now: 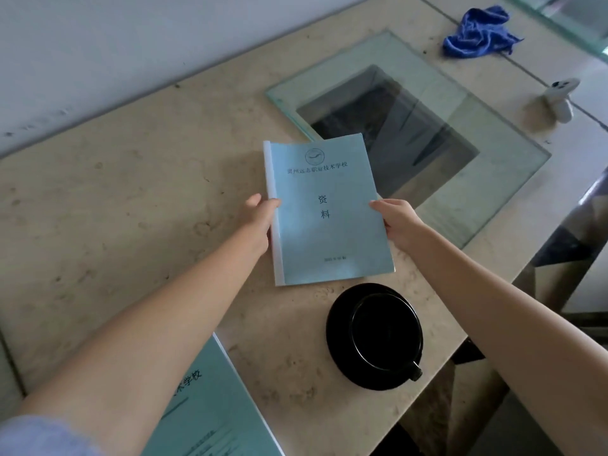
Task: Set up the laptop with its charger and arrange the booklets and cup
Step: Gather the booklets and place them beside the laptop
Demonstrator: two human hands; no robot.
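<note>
L hand point(260, 218) & R hand point(394, 222) pinch opposite edges of blue booklet point(325, 209) just beyond black cup point(385, 334); drawn back low, it could clip cup.

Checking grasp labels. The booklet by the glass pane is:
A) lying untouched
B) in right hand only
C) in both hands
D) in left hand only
C: the left hand grips the spine edge of the booklet and the right hand grips the opposite edge.

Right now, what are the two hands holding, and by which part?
Both hold the blue booklet: left hand at its spine edge, right hand at its opposite edge.
</note>
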